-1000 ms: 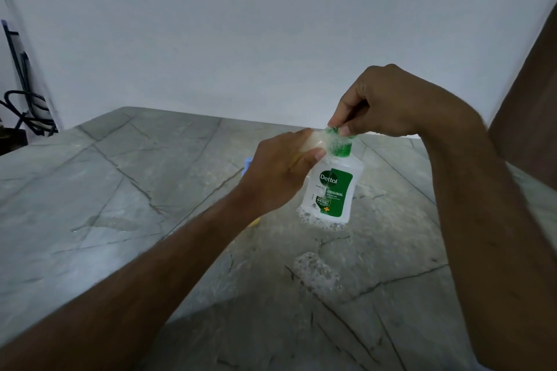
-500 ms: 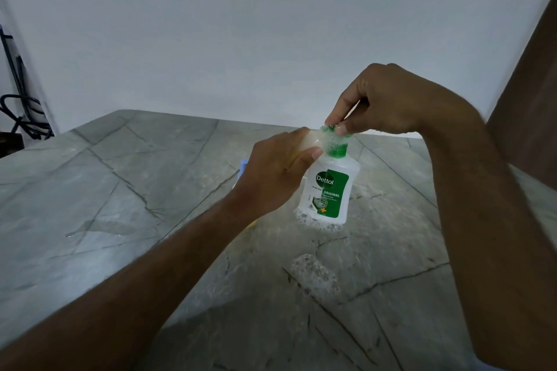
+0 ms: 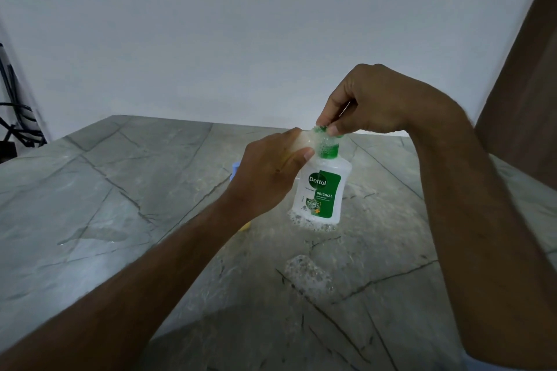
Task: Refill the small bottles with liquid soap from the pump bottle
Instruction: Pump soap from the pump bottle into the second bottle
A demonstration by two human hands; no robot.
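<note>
A white Dettol pump bottle (image 3: 320,194) with a green label stands on the grey stone table (image 3: 120,190), foam ringing its base. My right hand (image 3: 366,99) is above it, its thumb and fingers pinching the foamy green pump head (image 3: 327,144). My left hand (image 3: 268,178) grips a small clear bottle (image 3: 303,141), held sideways against the pump head. My left hand hides most of that small bottle.
A patch of foam (image 3: 307,275) lies on the table in front of the bottle. A blue object (image 3: 235,170) and a bit of a yellow one (image 3: 245,224) peek out behind my left hand. Dark cables (image 3: 15,126) hang at the far left; a wet smear (image 3: 93,235) marks the left tabletop.
Both hands and the pump bottle stay almost where they were. My right hand's fingers have shifted slightly on the pump head.
</note>
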